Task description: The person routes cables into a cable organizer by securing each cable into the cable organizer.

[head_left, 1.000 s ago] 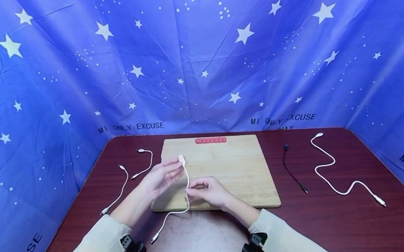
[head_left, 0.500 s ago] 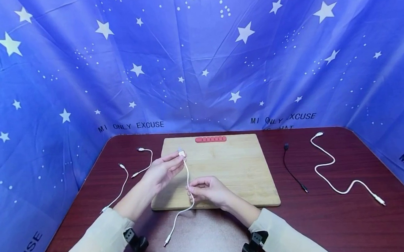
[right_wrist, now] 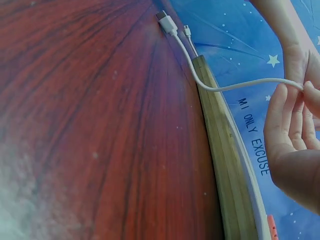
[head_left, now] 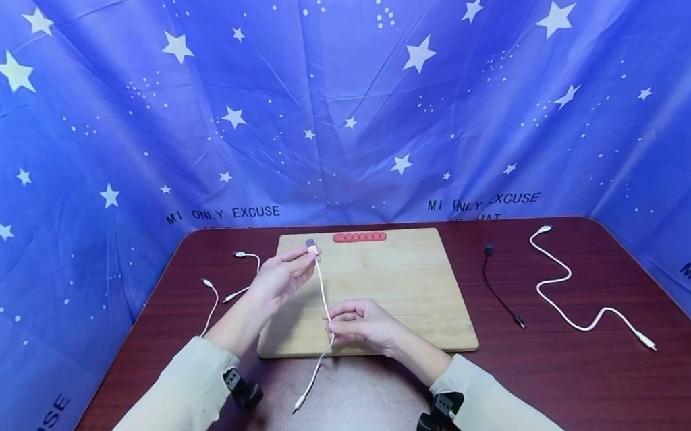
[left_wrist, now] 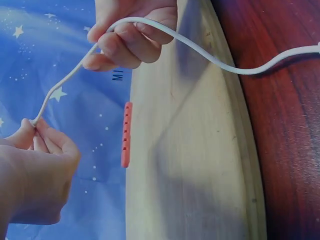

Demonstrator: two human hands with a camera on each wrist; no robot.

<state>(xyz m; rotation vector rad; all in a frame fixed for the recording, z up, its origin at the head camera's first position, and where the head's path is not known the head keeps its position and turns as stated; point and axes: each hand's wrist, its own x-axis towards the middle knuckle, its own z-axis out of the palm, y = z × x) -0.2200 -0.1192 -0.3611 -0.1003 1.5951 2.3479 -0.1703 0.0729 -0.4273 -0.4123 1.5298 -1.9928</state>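
"While the right hand (head_left: pixel 363 326) pinches the white cable (head_left: pixel 323 285) partway along, what has changed since a second ago?"

"The left hand (head_left: pixel 280 275) has risen toward the far edge of the wooden board (head_left: pixel 400 292), its grip clamped at the upper plug (head_left: pixel 312 248)."

"And the lower plug (head_left: pixel 300 402)?"

"Swung rightward, past the board's near edge, over the counter (head_left: pixel 534 370); whether touching, I can't tell."

"Anything else?"

"The left sleeve (head_left: pixel 171 395) now covers the near end of a shorter cable (head_left: pixel 216 296) by the counter's left edge."
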